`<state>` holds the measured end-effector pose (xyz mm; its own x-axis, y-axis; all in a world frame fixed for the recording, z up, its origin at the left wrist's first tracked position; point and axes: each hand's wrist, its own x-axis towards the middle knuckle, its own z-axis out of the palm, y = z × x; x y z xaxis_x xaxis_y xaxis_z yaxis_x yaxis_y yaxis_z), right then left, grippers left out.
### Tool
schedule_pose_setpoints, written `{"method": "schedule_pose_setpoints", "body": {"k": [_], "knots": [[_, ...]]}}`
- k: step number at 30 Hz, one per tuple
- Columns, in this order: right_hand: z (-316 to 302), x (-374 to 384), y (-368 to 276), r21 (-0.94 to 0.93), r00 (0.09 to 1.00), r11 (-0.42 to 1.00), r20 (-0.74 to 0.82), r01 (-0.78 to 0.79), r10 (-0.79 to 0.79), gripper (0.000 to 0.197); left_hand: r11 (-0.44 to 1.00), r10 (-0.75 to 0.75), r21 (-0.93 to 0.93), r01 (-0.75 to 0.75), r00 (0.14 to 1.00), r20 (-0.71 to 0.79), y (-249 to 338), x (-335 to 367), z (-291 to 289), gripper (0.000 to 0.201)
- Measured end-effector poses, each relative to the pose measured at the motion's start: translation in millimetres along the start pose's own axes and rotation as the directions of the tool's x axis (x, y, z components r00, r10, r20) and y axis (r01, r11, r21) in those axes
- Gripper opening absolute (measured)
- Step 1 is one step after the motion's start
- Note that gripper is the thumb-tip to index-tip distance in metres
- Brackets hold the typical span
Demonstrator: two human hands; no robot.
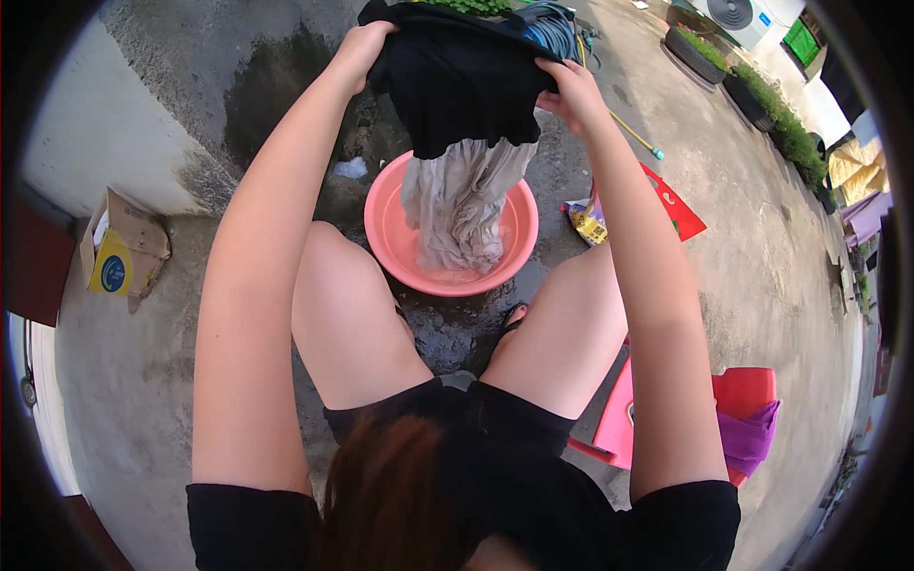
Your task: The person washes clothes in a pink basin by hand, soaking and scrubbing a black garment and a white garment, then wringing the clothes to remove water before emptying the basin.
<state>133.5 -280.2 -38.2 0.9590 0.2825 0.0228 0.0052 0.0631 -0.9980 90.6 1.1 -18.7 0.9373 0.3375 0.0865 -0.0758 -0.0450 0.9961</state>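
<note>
Out in front of me I hold up a wet-looking garment (466, 86), a black upper part with thin, crumpled pale grey cloth (466, 205) hanging beneath it. Whether the two cloths are one piece, I cannot tell. My left hand (366, 52) is closed on the black cloth's left edge, and my right hand (573, 93) grips its right edge. The grey cloth hangs down into a round pink basin (376, 224) on the ground between my knees. Its lower folds rest in the basin, where a little water seems to show.
A torn cardboard box (129, 247) stands at the left by the wall. Right of the basin are a yellow and purple packet (584, 224) and a red plastic piece (676, 205). A pink-red stool (743, 385) with purple cloth (749, 438) is by my right arm. A coiled hose (555, 29) lies beyond.
</note>
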Motion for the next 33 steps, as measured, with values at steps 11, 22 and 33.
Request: {"method": "schedule_pose_setpoints", "body": {"k": [11, 22, 33], "knots": [[-26.9, -11.6, 312.4, -0.707, 0.94, 0.619, -0.263, -0.342, 0.219, 0.035, 0.813, -0.478, 0.331, 0.479, 0.874, -0.091, -339.4, -41.9, 35.4, 0.053], [14.8, -101.9, 406.8, -0.996, 0.927, -0.034, -0.09, -0.083, 0.363, 0.048, 0.227, -0.476, 0.971, 0.075, 0.878, 0.043, -390.4, -175.0, 92.0, 0.086], [38.2, -136.8, 363.4, -0.984, 0.608, -0.067, 0.048, 0.165, 0.792, 0.048, 0.008, -0.916, 0.999, 0.036, 0.402, -0.007, -407.7, -194.2, 88.4, 0.058]]}}
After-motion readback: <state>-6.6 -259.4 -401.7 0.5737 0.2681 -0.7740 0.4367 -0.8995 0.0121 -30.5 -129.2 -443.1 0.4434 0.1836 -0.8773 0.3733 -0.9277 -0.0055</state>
